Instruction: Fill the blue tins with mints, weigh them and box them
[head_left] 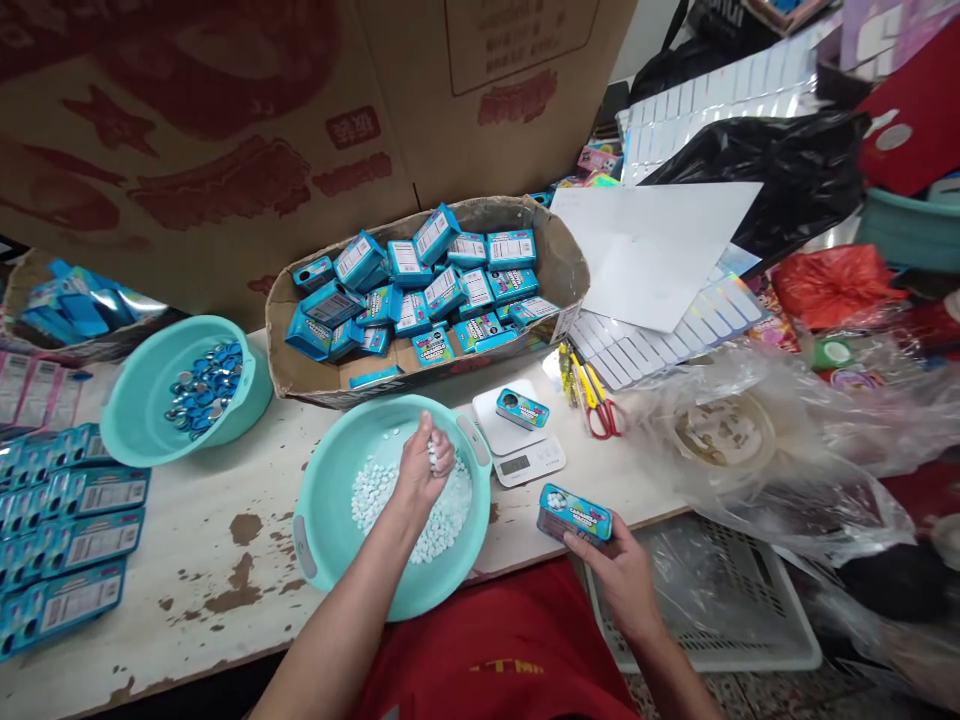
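Observation:
My left hand [425,462] is closed around some small white candies, above a turquoise basin [322,530]. A heap of the same white candies [375,492] lies in that basin. Between the thumb and fingers of my right hand [624,580] is a small blue candy box [574,514], held near the table's front edge. White candies show in the round hole at its left end. Another blue box [523,408] rests on a white kitchen scale [531,460] just behind it. What the scale's display reads is too small to tell.
A cut-down cardboard tray [279,340] full of blue boxes stands behind. Leftward are a second turquoise basin [124,400] with blue and silver caps, and rows of blue boxes [82,540]. Red-handled scissors [602,412], paper sheets [637,250] and clear plastic bags [810,460] lie rightward.

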